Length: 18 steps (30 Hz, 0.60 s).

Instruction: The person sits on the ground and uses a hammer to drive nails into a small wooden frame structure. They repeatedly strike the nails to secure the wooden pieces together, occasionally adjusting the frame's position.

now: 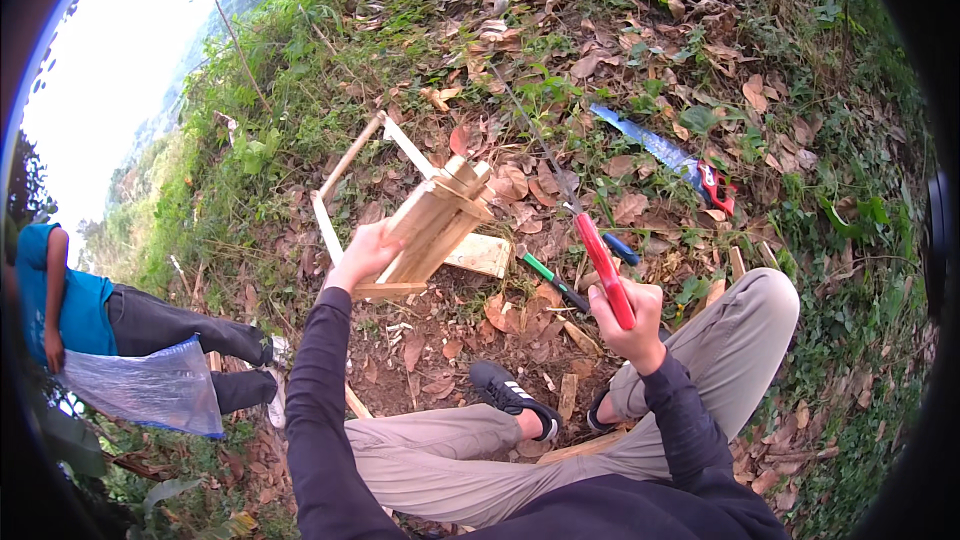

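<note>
**A:** ok so here's where we're sitting right now. We're down on the ground with our knees bent, and our left hand (pixel 365 252) is reaching forward and up, arm nearly straight, gripping the wooden frame (pixel 430 225) by its lower left edge. Fingers are wrapped around the wood, thumb on the near side. The frame is tilting away from us, its lower end hanging over the bare dirt patch in front of our feet.

**B:** and our right hand (pixel 630 320) is coming up with the elbow bent, fist closing tight round the red handle of the hammer (pixel 600 255). The handle is pointing up and left from the fist, and the thin metal shaft is running on past it toward the leaves. We can't tell what the head looks like, it's getting lost in the litter.

**A:** counting time. We're seeing one frame in hand, plus one loose short board (pixel 480 253) lying flat just behind it.

**B:** one handsaw (pixel 668 155) with a blue blade and red handle, lying well apart from us up on the right. One green-handled tool (pixel 553 280) on the ground between the frame and the hammer. Something with a blue grip is showing right beside the hammer too.

**A:** two black shoes (pixel 512 395), both ours. And one other person (pixel 110 325) is standing off to the left with a clear plastic bag (pixel 150 387).
</note>
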Each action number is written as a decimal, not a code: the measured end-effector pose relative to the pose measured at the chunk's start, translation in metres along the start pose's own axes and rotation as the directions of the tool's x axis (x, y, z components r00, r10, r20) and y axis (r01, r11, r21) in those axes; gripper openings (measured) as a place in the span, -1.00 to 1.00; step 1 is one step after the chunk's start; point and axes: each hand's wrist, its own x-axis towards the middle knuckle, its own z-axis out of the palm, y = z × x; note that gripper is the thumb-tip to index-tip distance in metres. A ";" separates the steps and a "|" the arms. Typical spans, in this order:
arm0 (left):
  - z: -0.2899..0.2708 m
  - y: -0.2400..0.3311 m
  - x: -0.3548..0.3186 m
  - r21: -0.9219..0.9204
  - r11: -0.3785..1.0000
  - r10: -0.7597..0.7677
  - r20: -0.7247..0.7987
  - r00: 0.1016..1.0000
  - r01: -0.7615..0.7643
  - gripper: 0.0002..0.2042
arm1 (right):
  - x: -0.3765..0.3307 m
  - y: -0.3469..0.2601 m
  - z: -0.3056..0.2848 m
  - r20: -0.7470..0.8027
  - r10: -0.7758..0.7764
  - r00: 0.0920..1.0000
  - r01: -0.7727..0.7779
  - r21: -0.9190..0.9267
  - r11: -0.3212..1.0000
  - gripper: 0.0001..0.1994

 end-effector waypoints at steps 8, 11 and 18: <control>0.000 0.006 0.016 -0.068 0.997 0.049 0.073 0.996 -0.044 -0.66 | 0.002 0.004 -0.002 -0.026 0.071 0.997 -0.071 -0.002 0.997 -0.83; -0.013 0.025 0.014 -0.066 0.997 -0.043 0.121 0.992 0.051 -0.65 | 0.003 0.001 -0.001 -0.035 0.076 0.996 -0.076 -0.002 0.997 -0.82; 0.029 -0.007 0.006 -0.096 0.995 -0.026 0.044 0.999 0.030 -0.55 | -0.006 0.015 0.006 0.045 0.099 0.994 -0.100 0.014 0.995 -0.82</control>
